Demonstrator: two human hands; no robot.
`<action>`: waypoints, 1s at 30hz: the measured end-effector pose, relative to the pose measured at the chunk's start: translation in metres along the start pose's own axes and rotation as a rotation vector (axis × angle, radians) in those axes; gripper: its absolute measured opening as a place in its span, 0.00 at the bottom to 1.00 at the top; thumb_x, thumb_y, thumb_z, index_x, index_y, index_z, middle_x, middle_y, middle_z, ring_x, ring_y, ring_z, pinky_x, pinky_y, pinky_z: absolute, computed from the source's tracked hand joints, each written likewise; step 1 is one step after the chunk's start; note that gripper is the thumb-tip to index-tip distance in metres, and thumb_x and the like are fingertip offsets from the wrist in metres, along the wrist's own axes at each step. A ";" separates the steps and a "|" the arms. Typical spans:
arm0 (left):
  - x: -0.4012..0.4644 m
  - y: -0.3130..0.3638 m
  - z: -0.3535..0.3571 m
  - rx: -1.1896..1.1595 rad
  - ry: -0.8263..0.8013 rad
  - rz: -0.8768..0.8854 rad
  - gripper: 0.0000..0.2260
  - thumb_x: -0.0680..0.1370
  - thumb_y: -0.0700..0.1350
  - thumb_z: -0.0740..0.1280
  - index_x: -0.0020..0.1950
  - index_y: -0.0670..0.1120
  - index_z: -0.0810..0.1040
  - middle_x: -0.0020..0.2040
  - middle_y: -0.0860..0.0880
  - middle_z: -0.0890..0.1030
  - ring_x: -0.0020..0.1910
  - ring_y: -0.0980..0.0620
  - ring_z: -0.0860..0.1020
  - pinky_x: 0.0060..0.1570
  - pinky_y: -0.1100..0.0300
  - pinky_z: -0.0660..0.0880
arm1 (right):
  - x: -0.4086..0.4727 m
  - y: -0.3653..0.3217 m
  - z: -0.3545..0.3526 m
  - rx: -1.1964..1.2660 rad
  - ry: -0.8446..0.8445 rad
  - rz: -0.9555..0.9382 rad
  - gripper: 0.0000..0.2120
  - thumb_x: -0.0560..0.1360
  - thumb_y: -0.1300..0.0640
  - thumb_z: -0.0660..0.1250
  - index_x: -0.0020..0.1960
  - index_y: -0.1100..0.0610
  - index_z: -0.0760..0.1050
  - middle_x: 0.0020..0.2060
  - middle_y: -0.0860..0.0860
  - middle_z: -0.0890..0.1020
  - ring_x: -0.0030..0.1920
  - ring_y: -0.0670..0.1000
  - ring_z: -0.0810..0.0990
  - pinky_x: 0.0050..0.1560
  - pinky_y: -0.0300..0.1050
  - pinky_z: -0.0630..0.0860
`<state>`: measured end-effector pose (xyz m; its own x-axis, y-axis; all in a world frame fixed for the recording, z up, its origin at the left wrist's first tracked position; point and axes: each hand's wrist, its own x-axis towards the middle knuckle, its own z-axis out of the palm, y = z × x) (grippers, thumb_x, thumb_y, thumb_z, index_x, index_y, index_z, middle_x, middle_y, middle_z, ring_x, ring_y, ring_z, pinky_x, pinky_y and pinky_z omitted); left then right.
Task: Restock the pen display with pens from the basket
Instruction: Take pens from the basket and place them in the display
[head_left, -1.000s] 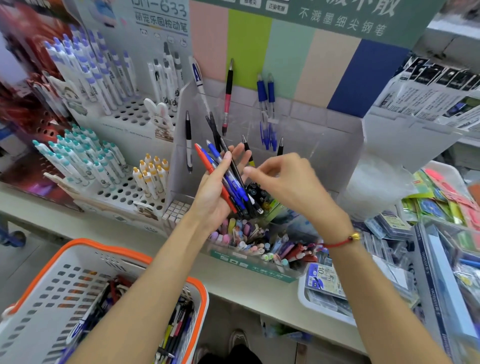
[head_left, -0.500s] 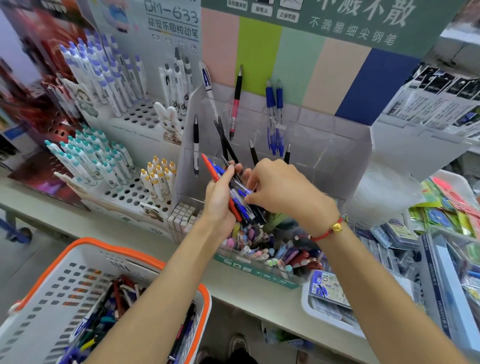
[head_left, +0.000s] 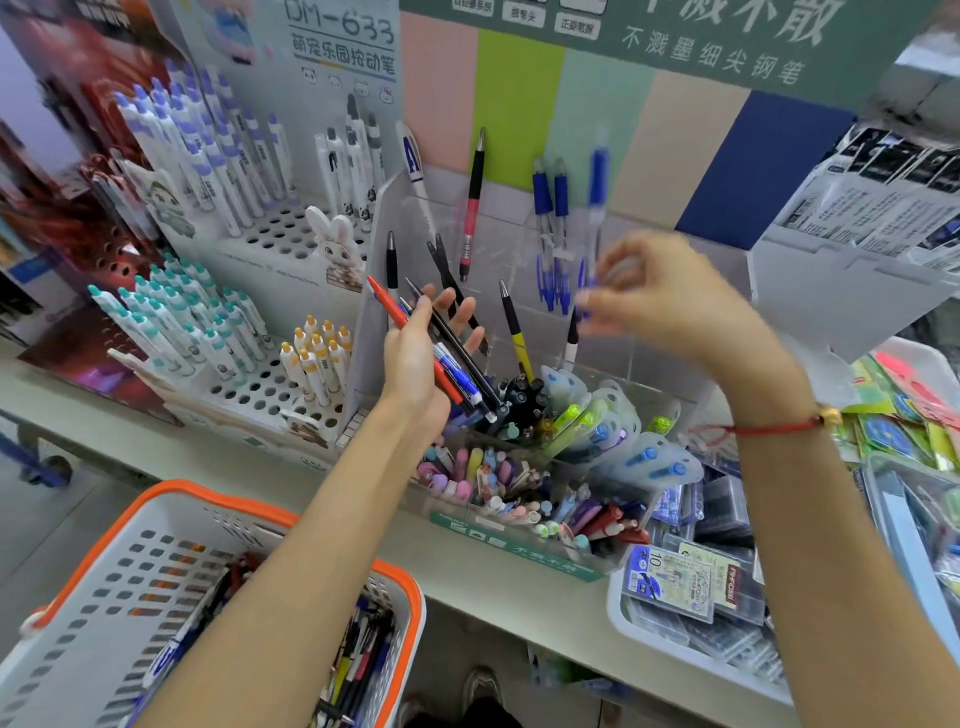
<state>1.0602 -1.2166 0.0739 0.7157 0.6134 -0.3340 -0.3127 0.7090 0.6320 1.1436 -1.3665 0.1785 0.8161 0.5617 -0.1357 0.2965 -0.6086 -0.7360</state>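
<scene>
My left hand (head_left: 415, 358) holds a bunch of pens (head_left: 449, 358), red, blue and black, in front of the clear acrylic pen display (head_left: 649, 291). My right hand (head_left: 654, 296), blurred by motion, pinches a blue pen (head_left: 597, 192) upright beside two other blue pens (head_left: 550, 208) standing in the display. A red-and-black pen (head_left: 472, 202) and a yellow pen (head_left: 514, 332) also stand there. The white basket with an orange rim (head_left: 218, 504) sits at the lower left with several pens (head_left: 358, 654) inside, partly hidden by my left forearm.
White peg racks with teal-capped pens (head_left: 171, 317) and purple-capped pens (head_left: 208, 145) stand left. A front bin (head_left: 509, 551) holds pastel pens and erasers. Refill packs fill a tray (head_left: 691, 587) at right. A shelf edge (head_left: 260, 467) runs under everything.
My right hand pulled one blue pen out of the bunch and raised it to the blue pens in the display. My left hand lowered a little with fewer pens in it.
</scene>
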 end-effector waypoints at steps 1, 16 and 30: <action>-0.001 0.000 0.000 0.003 0.001 -0.006 0.09 0.84 0.43 0.57 0.60 0.44 0.74 0.48 0.50 0.81 0.40 0.55 0.83 0.39 0.59 0.80 | 0.011 -0.001 0.000 0.094 0.121 -0.042 0.07 0.77 0.62 0.68 0.47 0.54 0.70 0.41 0.53 0.83 0.37 0.49 0.84 0.47 0.48 0.82; -0.006 0.001 0.013 0.078 -0.089 -0.060 0.07 0.83 0.43 0.60 0.54 0.46 0.78 0.44 0.51 0.83 0.38 0.57 0.83 0.35 0.60 0.80 | 0.085 -0.029 0.004 -0.364 0.127 -0.009 0.15 0.76 0.46 0.67 0.43 0.58 0.75 0.36 0.54 0.75 0.43 0.58 0.73 0.44 0.46 0.70; -0.008 -0.009 0.017 -0.124 -0.261 -0.140 0.13 0.85 0.46 0.54 0.64 0.48 0.74 0.58 0.52 0.83 0.57 0.52 0.81 0.49 0.54 0.81 | 0.015 0.003 0.050 -0.213 -0.013 -0.138 0.13 0.74 0.44 0.71 0.47 0.53 0.84 0.36 0.46 0.83 0.36 0.46 0.80 0.48 0.50 0.81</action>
<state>1.0681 -1.2333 0.0831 0.8881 0.4082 -0.2111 -0.2620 0.8271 0.4973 1.1317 -1.3320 0.1405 0.7546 0.6540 -0.0538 0.5035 -0.6297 -0.5917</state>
